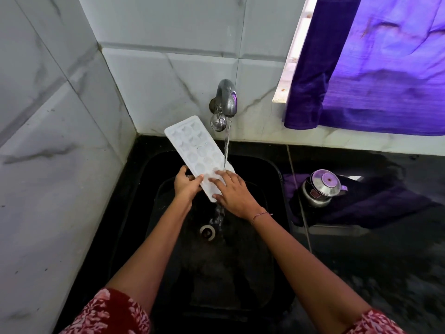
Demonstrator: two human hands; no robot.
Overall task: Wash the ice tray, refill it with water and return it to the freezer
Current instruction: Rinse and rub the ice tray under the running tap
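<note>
A white ice tray point(192, 148) with several round cells is tilted over the black sink point(269, 169), its far end raised toward the wall. My left hand point(186, 185) grips its near left edge, thumb on top. My right hand point(232, 192) lies on the tray's near end with straight, spread fingers. Water runs from the steel tap point(225, 102) onto the tray's right edge beside my right fingers and spills off the low end toward the drain point(208, 232).
A steel pot with a lid point(321, 188) stands on a dark cloth on the black counter, right of the sink. A purple curtain point(375, 68) hangs over the window at upper right. Tiled walls close off the left and back.
</note>
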